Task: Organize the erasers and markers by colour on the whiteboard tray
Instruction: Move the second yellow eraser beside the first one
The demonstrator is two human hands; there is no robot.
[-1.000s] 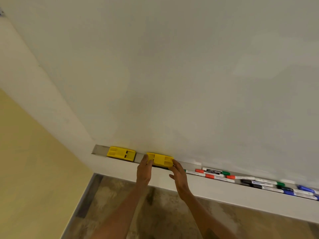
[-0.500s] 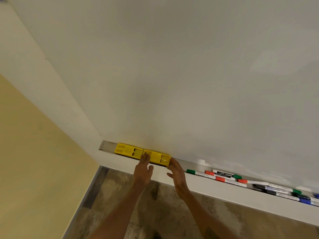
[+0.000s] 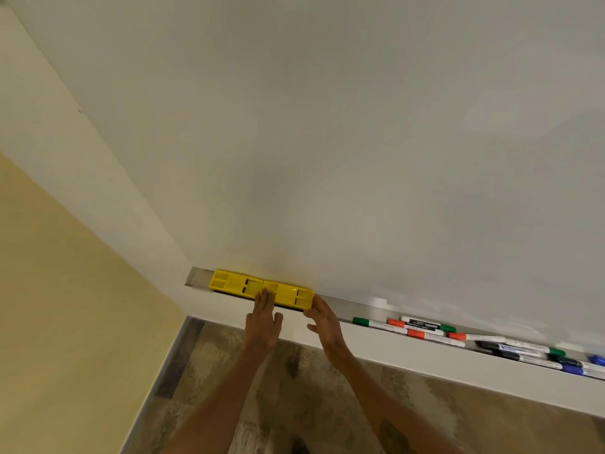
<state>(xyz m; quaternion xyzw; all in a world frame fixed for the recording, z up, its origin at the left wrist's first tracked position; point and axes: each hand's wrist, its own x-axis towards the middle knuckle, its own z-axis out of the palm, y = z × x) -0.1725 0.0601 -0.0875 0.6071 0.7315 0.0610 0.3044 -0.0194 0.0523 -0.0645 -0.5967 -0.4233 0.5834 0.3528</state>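
Observation:
Two yellow erasers lie end to end at the left end of the whiteboard tray [image 3: 343, 306]. The left eraser [image 3: 234, 283] sits by the tray's end. The right eraser [image 3: 289, 293] touches it. My left hand [image 3: 263, 322] rests with fingertips on the joint between the erasers. My right hand [image 3: 324, 322] has its fingers against the right eraser's right end. Further right in the tray lie a green-capped marker [image 3: 373, 323], red markers [image 3: 425, 334], black markers [image 3: 510, 350] and blue markers [image 3: 579, 368].
The whiteboard [image 3: 360, 142] rises above the tray. A cream wall [image 3: 82, 178] and a yellow wall [image 3: 65, 322] stand at the left. Patterned floor [image 3: 294, 404] lies below.
Both hands slid the right eraser leftwards along the tray until it met the left eraser. The view shifted, so the markers sit further right.

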